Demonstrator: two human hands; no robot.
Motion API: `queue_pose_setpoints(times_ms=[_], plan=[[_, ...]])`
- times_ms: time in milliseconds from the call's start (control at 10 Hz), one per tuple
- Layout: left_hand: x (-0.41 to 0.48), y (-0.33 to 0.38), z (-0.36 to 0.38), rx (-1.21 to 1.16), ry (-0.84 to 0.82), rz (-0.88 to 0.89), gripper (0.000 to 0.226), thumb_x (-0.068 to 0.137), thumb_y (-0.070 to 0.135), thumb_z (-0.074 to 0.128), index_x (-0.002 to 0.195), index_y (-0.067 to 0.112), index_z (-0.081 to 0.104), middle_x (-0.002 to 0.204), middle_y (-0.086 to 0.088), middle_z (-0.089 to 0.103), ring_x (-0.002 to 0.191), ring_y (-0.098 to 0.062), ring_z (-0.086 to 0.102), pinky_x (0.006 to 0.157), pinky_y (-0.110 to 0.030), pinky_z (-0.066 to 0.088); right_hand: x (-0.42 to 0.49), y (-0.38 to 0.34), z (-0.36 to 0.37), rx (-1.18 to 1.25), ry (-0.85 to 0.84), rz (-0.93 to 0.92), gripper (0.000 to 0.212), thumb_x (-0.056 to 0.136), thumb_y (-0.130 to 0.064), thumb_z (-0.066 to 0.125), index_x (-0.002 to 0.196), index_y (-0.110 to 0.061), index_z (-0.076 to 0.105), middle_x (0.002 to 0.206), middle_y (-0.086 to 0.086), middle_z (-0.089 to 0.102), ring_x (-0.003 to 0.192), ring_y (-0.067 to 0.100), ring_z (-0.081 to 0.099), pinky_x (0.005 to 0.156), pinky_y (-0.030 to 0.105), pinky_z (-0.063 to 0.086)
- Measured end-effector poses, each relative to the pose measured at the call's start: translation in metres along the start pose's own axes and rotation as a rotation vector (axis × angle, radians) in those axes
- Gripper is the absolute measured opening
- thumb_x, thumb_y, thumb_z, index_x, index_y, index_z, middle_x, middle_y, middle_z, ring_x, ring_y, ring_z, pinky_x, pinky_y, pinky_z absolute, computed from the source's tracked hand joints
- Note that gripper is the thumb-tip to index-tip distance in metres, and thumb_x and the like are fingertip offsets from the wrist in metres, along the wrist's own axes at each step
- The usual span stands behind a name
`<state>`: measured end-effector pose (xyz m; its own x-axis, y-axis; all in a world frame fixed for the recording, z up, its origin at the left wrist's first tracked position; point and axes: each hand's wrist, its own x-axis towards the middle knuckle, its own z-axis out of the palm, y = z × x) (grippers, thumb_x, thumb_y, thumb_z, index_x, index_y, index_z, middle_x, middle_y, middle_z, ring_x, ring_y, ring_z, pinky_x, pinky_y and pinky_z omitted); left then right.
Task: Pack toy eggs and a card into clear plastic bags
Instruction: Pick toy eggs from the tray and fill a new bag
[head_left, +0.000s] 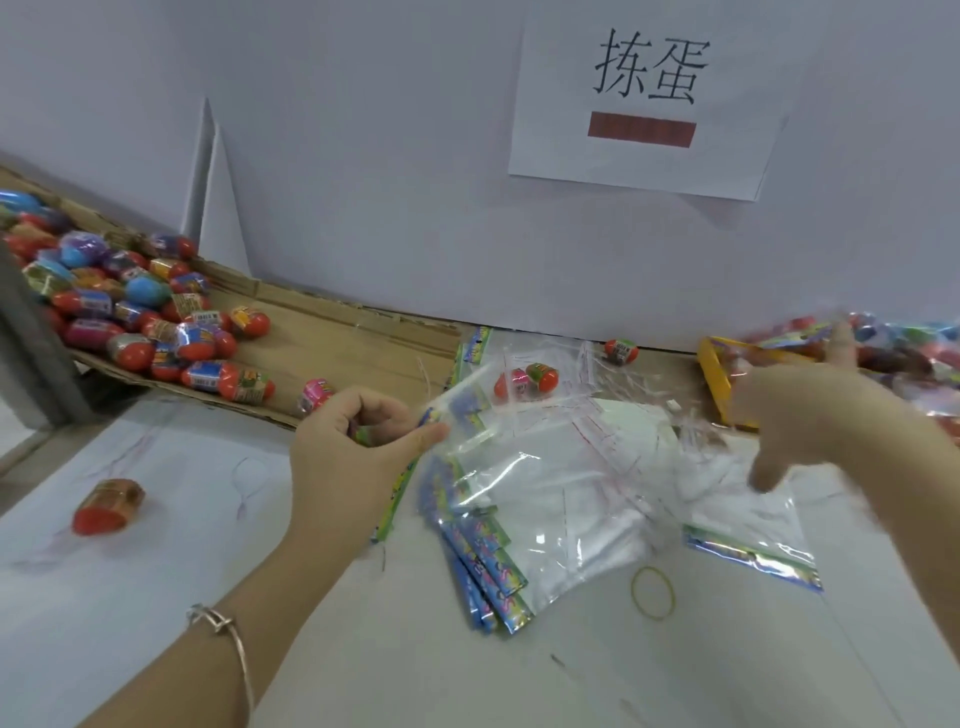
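- Left hand: the grip is narrow, thumb and fingers pinching the edge of a clear bag with a blue card inside. Something green sits under the curled fingers, too hidden to name.
- Right hand: blurred, its grip wide with fingers spread and nothing seen in it, just left of the yellow tray.
- Between the hands a loose pile of bags with cards lies on the desk. A far one holds two eggs, and a rubber band lies on the near side.
- Far left, a heap of toy eggs rests on cardboard.
- One stray egg lies alone, near left.
- Filled bags are heaped far right, in the tray.
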<state>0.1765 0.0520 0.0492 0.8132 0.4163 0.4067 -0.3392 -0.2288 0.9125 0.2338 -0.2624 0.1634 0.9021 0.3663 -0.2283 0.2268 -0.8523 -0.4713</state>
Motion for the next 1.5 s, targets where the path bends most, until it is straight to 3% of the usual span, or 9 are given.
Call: queue_pose_setpoints(times_ms=[200, 400, 500, 700, 900, 1000, 1200, 1300, 1500], plan=[[-0.002, 0.01, 0.003, -0.15, -0.098, 0.003, 0.028, 0.051, 0.025, 0.087, 0.071, 0.037, 0.072, 0.069, 0.012, 0.072, 0.062, 0.004, 0.066, 0.06, -0.007, 0.049, 0.021, -0.054, 0.067, 0.404, 0.163, -0.235, 0.087, 0.058, -0.053, 0.076, 0.136, -0.048, 0.037, 0.132, -0.023, 0.049, 0.12, -0.002, 0.05, 0.103, 0.025, 0.041], [0.005, 0.004, -0.003, -0.175, -0.084, -0.048, 0.026, 0.066, 0.019, 0.081, 0.082, 0.038, 0.073, 0.08, 0.011, 0.073, 0.071, -0.002, 0.067, 0.065, -0.012, 0.052, 0.053, -0.063, 0.079, 0.969, 0.51, -0.179, 0.006, 0.086, -0.008, 0.068, 0.087, -0.005, 0.072, 0.076, 0.004, 0.074, 0.067, 0.014, 0.071, 0.062, 0.018, 0.054], [0.007, -0.002, -0.005, 0.091, -0.122, 0.012, 0.057, 0.079, 0.003, 0.076, 0.111, 0.046, 0.055, 0.114, 0.016, 0.064, 0.099, 0.011, 0.058, 0.089, -0.008, 0.046, 0.049, -0.062, 0.064, 1.135, 0.721, -0.141, 0.006, 0.086, -0.016, 0.069, 0.082, -0.012, 0.071, 0.063, -0.003, 0.069, 0.056, 0.013, 0.067, 0.05, 0.022, 0.054], [-0.003, 0.015, -0.001, 0.41, 0.09, 0.583, 0.048, 0.079, 0.026, 0.071, 0.124, 0.019, 0.054, 0.133, -0.013, 0.052, 0.129, -0.026, 0.04, 0.107, -0.065, 0.03, 0.024, -0.076, 0.065, 0.945, 0.496, -0.174, 0.012, 0.085, -0.022, 0.068, 0.088, -0.01, 0.071, 0.072, 0.001, 0.073, 0.066, 0.017, 0.071, 0.051, 0.024, 0.055], [-0.024, 0.035, 0.003, 0.585, 0.281, 1.118, 0.064, 0.072, 0.043, 0.075, 0.127, 0.027, 0.047, 0.132, -0.01, 0.039, 0.145, -0.02, 0.022, 0.118, -0.048, 0.012, 0.012, -0.102, 0.07, 0.72, 0.41, -0.164, 0.012, 0.086, -0.018, 0.07, 0.082, -0.007, 0.07, 0.073, 0.002, 0.074, 0.06, 0.02, 0.07, 0.045, 0.026, 0.052], [-0.03, 0.038, 0.009, 0.763, 0.089, 1.043, 0.079, 0.083, 0.046, 0.067, 0.148, 0.02, 0.029, 0.151, -0.017, 0.033, 0.148, -0.026, 0.019, 0.12, -0.048, 0.012, 0.01, -0.114, 0.08, 0.747, 0.352, -0.226, 0.011, 0.086, -0.018, 0.071, 0.08, -0.008, 0.07, 0.07, 0.004, 0.073, 0.058, 0.023, 0.07, 0.043, 0.025, 0.05], [-0.018, 0.038, -0.004, 0.394, -0.055, 0.627, 0.034, 0.093, 0.028, 0.051, 0.126, 0.021, 0.059, 0.099, 0.003, 0.074, 0.088, -0.002, 0.062, 0.078, -0.01, 0.046, 0.017, -0.129, 0.085, 1.214, 0.094, -0.355, 0.024, 0.074, -0.035, 0.072, 0.084, -0.014, 0.077, 0.083, 0.01, 0.073, 0.071, 0.023, 0.07, 0.056, 0.03, 0.055], [-0.009, 0.045, -0.007, 0.037, 0.013, 0.169, 0.018, 0.094, 0.039, 0.057, 0.088, 0.038, 0.074, 0.075, -0.005, 0.07, 0.068, -0.005, 0.06, 0.067, -0.025, 0.05, 0.029, -0.128, 0.091, 1.324, 0.146, -0.286, 0.02, 0.082, -0.032, 0.064, 0.086, -0.018, 0.078, 0.088, 0.009, 0.074, 0.078, 0.026, 0.071, 0.062, 0.033, 0.058], [0.015, 0.045, -0.016, -0.511, 0.026, -0.272, 0.021, 0.097, 0.011, 0.051, 0.095, 0.008, 0.071, 0.079, -0.004, 0.075, 0.074, -0.017, 0.072, 0.063, -0.024, 0.058, 0.027, -0.13, 0.14, -0.023, 0.599, -0.884, 0.04, 0.091, -0.027, 0.056, 0.131, -0.025, 0.056, 0.137, -0.012, 0.053, 0.129, 0.011, 0.047, 0.105, 0.026, 0.039]])
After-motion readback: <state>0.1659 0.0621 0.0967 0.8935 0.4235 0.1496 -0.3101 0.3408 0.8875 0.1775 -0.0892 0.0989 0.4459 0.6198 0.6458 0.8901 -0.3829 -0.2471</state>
